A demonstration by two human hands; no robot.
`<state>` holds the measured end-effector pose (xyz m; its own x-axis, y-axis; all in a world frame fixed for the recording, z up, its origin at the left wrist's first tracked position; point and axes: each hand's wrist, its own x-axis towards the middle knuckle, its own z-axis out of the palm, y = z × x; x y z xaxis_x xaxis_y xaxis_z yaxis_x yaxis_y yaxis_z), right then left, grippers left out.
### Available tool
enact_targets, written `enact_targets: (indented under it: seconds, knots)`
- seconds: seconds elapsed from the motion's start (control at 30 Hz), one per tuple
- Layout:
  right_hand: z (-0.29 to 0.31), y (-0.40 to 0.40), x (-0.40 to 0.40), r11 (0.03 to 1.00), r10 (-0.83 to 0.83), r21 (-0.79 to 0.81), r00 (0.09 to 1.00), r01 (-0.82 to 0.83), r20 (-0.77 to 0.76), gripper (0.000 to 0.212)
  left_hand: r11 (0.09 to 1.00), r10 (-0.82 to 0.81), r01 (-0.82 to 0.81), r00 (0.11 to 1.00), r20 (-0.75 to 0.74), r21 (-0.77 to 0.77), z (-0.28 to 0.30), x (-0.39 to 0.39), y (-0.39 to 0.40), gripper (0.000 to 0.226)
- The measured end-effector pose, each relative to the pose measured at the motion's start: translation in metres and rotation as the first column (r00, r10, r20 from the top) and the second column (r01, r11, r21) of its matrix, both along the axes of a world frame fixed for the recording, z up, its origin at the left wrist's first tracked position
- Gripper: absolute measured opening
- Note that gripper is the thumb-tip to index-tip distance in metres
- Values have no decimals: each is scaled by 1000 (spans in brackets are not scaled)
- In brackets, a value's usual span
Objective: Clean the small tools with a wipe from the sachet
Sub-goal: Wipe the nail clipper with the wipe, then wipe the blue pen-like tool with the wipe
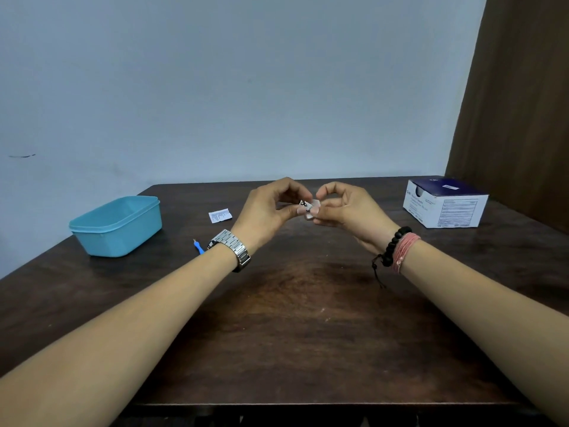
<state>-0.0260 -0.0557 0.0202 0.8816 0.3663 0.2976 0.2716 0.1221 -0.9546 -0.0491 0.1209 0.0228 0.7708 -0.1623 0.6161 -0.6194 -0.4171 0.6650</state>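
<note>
Both grips pinching small white wipe (308, 211), partly hidden

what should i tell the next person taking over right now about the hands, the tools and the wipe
Left hand and right hand are raised over the table, both pinching a small white item between the fingertips; it looks like a wipe around a small tool, but it is too small to tell.
A torn sachet lies on the table left of the hands.
A blue-handled tool lies near the left wrist.
The blue tub is at the far left, the white box at the far right.
Done: sachet opened, it seems.
Left: finish wiping, then do the blue-handled tool.
</note>
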Motion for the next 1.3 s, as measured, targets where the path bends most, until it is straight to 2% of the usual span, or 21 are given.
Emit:
enact_targets:
  seconds: [0.1,0.27,0.47,0.63,0.8,0.97,1.2,1.3]
  knots:
    - [0,0,1,999,47,23,999,-46,-11,24,1000,-28,28,1000,8,7,-1,0,0,26]
    - [4,-4,2,1000,-18,10,1000,19,-14,19,981,-82,73,996,-40,-181,1,4,2,24]
    - [1,-3,7,989,-145,32,989,144,15,12,956,-10,-15,997,-82,-293,0,8,5,15]
    - [4,-8,5,945,-296,-48,909,324,294,5,958,-19,-18,992,-126,-285,-6,9,2,10]
    - [0,3,-4,944,-213,-136,873,299,439,5,930,-56,-1,988,-147,-367,-7,9,1,7]
    - [-2,2,-2,945,-159,-209,913,251,377,2,886,8,-73,990,-142,-457,3,12,12,10]
    - [-7,-1,3,924,-145,-279,915,261,376,11,900,220,-204,975,-3,-384,44,1,61,13]
    - [-9,3,2,920,-121,-306,920,245,372,11,918,352,-333,935,54,-215,62,-16,112,15]
